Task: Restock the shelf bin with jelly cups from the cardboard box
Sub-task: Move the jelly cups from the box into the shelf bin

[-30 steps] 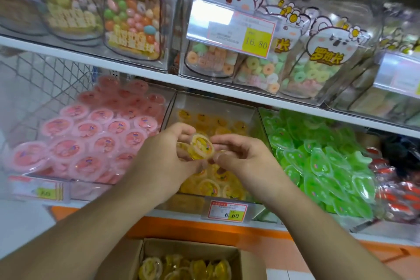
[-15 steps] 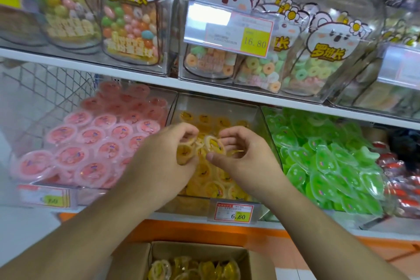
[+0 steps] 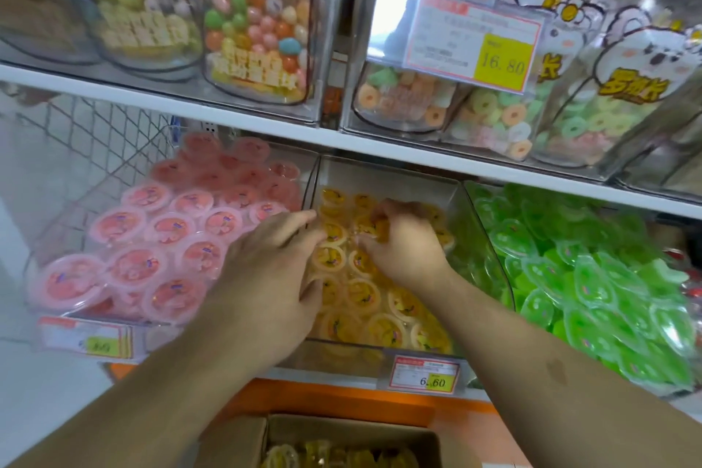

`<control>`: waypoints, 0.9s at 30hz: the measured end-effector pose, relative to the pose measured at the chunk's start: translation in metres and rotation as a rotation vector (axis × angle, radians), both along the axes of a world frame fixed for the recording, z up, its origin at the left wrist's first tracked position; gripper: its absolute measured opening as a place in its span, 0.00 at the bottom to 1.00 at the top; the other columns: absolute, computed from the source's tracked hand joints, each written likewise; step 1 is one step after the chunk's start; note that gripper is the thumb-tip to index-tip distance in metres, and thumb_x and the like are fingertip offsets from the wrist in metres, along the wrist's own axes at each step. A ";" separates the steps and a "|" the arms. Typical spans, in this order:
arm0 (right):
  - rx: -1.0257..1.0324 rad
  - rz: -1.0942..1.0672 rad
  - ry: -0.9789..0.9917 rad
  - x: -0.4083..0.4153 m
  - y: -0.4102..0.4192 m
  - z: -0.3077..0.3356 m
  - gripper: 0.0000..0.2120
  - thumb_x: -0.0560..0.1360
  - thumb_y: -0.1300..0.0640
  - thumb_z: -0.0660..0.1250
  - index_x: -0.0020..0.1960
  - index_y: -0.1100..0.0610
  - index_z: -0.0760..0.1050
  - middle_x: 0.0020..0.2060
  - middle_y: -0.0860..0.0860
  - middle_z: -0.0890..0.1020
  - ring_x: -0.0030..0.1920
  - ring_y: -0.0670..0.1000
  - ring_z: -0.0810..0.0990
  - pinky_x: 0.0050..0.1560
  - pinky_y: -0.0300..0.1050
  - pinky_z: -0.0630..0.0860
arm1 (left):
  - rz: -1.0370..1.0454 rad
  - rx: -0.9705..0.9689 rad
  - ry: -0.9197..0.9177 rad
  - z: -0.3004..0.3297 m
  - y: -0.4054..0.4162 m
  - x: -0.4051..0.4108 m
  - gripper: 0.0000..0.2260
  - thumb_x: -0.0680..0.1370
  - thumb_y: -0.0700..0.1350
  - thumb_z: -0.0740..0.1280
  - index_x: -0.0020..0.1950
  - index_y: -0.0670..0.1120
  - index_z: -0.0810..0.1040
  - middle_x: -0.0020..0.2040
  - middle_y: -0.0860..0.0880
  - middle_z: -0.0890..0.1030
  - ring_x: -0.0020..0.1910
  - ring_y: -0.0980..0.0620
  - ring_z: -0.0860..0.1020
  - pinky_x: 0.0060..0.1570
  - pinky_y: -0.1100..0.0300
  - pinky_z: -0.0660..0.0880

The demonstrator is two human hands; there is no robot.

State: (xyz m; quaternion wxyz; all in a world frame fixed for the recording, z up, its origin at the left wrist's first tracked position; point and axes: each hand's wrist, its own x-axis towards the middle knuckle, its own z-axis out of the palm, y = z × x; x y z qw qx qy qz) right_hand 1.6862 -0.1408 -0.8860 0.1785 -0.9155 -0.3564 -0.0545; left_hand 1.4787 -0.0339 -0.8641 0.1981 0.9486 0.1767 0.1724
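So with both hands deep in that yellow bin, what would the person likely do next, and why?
Probably let go and draw both hands back down to the cardboard box for more. The left hand lies with fingers spread over the yellow jelly cups; the right hand curls round one at the back. The middle bin shows bare wall at the rear, and the box holds more cups.

From my feed I see two bare forearms entering from the lower left and lower right of the frame, with no sleeves, watch or rings in view. The left hand and right hand wear no gloves. A small darker mark sits on the right forearm, lower right.
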 end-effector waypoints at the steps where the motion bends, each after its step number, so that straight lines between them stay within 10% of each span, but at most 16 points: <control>1: -0.001 0.007 -0.038 0.000 0.000 -0.001 0.21 0.72 0.38 0.75 0.58 0.50 0.79 0.54 0.51 0.83 0.62 0.57 0.76 0.59 0.49 0.76 | 0.001 0.002 0.005 0.000 0.000 0.000 0.24 0.81 0.53 0.67 0.77 0.57 0.69 0.81 0.61 0.57 0.81 0.55 0.55 0.79 0.51 0.54; 8: 0.075 -0.016 -0.059 -0.007 -0.024 -0.006 0.25 0.74 0.38 0.63 0.65 0.48 0.81 0.64 0.52 0.81 0.67 0.59 0.76 0.70 0.55 0.73 | 0.015 -0.016 0.028 0.003 -0.003 0.000 0.25 0.81 0.53 0.65 0.78 0.59 0.67 0.81 0.62 0.52 0.81 0.56 0.49 0.79 0.53 0.50; 14: -0.167 0.026 0.093 -0.020 -0.045 -0.003 0.33 0.81 0.32 0.58 0.82 0.44 0.60 0.82 0.53 0.61 0.82 0.56 0.54 0.83 0.54 0.51 | -0.002 -0.009 0.044 0.004 -0.005 -0.003 0.24 0.81 0.52 0.67 0.77 0.61 0.68 0.82 0.61 0.52 0.82 0.54 0.50 0.80 0.49 0.52; 27: -0.198 0.072 0.156 -0.026 -0.056 0.006 0.35 0.81 0.34 0.58 0.84 0.40 0.50 0.85 0.48 0.50 0.84 0.51 0.43 0.83 0.54 0.42 | 0.001 -0.009 0.016 -0.001 -0.004 -0.001 0.25 0.80 0.50 0.68 0.76 0.62 0.70 0.82 0.61 0.54 0.81 0.53 0.52 0.78 0.48 0.52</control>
